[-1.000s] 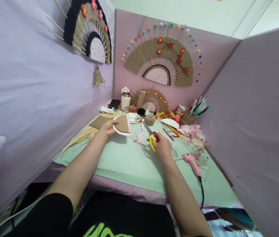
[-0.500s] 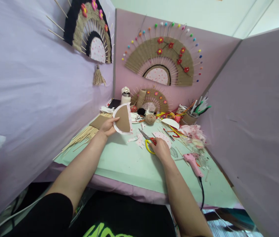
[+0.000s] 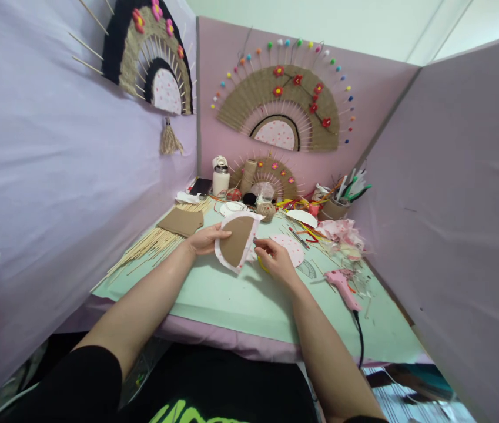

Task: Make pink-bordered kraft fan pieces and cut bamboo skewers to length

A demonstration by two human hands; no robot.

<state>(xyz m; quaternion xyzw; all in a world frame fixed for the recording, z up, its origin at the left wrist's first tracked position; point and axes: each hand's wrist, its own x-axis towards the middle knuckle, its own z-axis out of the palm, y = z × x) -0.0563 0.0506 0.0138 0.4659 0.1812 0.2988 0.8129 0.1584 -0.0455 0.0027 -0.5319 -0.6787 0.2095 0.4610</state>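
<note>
My left hand [image 3: 207,238] grips a half-round piece of brown cardboard [image 3: 237,239] by its curved left side, thumb on top. A white fabric border with pink dots [image 3: 248,256] wraps its edges, and the piece is held tilted above the table. My right hand [image 3: 274,259] hovers just right of its straight edge, fingers bent and slightly apart, with nothing visible in them. Beneath that hand, a yellow handle loop of the scissors [image 3: 262,265] shows; the hand and cardboard hide most of the rest. Beside them lies dotted fabric [image 3: 291,249].
A pink glue gun [image 3: 342,289] with a black cord lies right. Thin wooden sticks [image 3: 143,249] and a cardboard piece [image 3: 181,221] lie left. At the back stand a white bottle [image 3: 220,179], a twine ball [image 3: 266,211] and a tool pot [image 3: 335,208]. Fabric scraps [image 3: 344,232] are heaped right.
My left hand has brought the cardboard piece to the right and lower, tilting it. My right hand has come off the scissors, which stay on the table, and moved toward the piece.
</note>
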